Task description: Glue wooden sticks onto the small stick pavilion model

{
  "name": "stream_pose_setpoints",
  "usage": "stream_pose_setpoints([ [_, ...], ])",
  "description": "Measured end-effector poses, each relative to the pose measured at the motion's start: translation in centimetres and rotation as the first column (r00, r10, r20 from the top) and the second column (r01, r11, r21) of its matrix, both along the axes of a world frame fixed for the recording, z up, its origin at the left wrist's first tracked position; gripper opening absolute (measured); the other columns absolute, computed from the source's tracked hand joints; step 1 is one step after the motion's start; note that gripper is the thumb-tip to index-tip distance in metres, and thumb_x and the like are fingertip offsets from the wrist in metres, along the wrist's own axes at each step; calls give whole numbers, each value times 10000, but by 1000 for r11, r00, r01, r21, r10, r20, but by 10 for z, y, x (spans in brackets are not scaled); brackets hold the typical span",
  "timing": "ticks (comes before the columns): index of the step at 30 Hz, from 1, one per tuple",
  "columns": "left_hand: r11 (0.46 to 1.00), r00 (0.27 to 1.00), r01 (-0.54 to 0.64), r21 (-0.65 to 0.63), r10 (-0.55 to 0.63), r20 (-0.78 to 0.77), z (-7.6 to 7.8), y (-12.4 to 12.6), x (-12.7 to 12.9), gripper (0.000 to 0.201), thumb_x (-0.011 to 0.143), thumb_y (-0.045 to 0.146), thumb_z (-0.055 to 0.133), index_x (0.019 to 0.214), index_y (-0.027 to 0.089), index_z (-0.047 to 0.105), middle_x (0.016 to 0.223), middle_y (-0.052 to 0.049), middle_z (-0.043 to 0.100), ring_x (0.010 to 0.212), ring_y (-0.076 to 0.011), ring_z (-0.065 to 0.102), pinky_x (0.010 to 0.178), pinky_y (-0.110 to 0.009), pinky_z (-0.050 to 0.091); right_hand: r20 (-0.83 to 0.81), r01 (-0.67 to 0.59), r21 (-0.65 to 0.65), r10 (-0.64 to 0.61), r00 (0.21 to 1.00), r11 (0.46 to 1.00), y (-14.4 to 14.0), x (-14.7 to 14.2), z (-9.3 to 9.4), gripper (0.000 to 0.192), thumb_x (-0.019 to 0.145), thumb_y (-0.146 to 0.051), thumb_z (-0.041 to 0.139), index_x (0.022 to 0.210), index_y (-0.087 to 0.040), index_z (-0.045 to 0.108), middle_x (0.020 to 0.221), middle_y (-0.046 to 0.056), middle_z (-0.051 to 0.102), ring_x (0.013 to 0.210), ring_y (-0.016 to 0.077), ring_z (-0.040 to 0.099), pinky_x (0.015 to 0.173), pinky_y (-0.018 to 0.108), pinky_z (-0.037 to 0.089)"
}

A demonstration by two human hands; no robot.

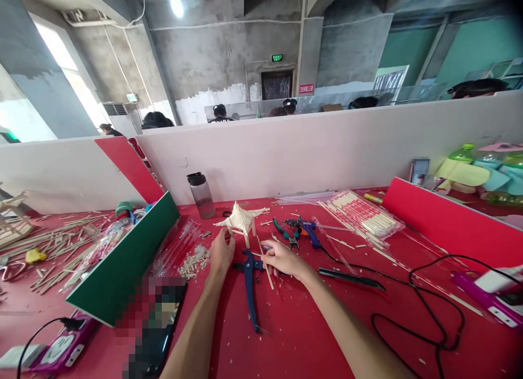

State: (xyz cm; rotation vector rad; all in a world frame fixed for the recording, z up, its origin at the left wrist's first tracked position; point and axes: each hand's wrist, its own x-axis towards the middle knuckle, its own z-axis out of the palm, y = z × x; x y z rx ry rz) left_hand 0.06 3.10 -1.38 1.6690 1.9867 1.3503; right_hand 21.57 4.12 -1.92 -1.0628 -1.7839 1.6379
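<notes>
On the red table (310, 346), the left hand (221, 255) reaches forward with its fingers drawn together, fingertips pinching the lower edge of a small model built of wooden sticks (241, 219) — a pale, star-shaped piece with pointed arms that stands just beyond the hand. The right hand (281, 257) lies palm-down beside it, fingers loosely curled around a single thin wooden stick (265, 263) that runs from near the model down toward the person. Whether those fingers actually clamp the stick or only rest on it cannot be told.

Between the two hands, flat on the table, lies a blue-handled cutter (250, 283), its long handle pointing toward the person. Just beyond the right hand are green-handled pliers (286, 233) and a blue glue gun (305, 228), whose black cable (425, 292) loops across the right side of the table. A clear packet of wooden sticks (362, 213) sits farther right, and a dark-lidded bottle (201, 194) stands near the white partition (327, 145).

To the left of the left hand, short stick offcuts (195, 261) are scattered beside a green board (122, 264) that leans as a divider — past it, loose sticks cover the neighbouring space. A phone (157, 324) lies at the near left. Heads of other people show above the partition.
</notes>
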Motion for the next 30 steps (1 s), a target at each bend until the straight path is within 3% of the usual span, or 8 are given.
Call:
stream_pose_setpoints([
  [7,1000,1000,-9,20,9,-18,9,-4,6,205,893,259,515,1024,185,654,991,-115,778,912,-240,742,813,-325,549,-58,75,-12,-75,996,997,2,-6,2,564,900,-161,568,1431,-130,377,662,-36,640,482,111,583,427,204,485],
  [13,999,1000,-23,27,23,-15,13,-7,9,186,871,231,532,1006,191,654,977,-104,778,925,-256,738,806,-327,533,-129,163,-152,-183,975,975,14,-20,3,628,854,-92,607,1428,-165,364,783,-20,632,584,127,656,511,228,561],
  [19,999,999,-47,23,47,10,8,-3,5,150,878,220,535,970,187,648,980,-88,781,909,-221,741,782,-282,521,-105,128,-179,-148,983,976,31,-41,9,718,850,-36,569,1483,-173,259,762,-16,659,676,150,690,625,248,593],
  [22,997,997,-80,14,80,11,5,-3,3,144,874,211,544,972,191,649,974,-78,782,901,-211,739,787,-275,517,-77,109,-155,-122,990,982,38,-53,12,643,883,-64,535,1462,-166,273,698,-14,672,633,160,686,565,232,563],
  [26,995,995,-95,-1,95,3,0,-1,0,176,866,199,564,1020,212,649,992,-54,782,899,-192,736,796,-261,513,-19,123,-71,-125,992,990,45,-62,10,481,911,-76,494,1369,-169,381,680,-12,666,510,128,621,411,167,420],
  [30,994,994,-109,-18,109,-9,-3,1,-1,161,872,202,564,1007,219,649,999,-53,778,915,-199,729,823,-277,508,60,131,7,-131,990,991,50,-61,4,427,910,-71,483,1321,-167,421,701,-22,640,468,112,587,390,170,392],
])
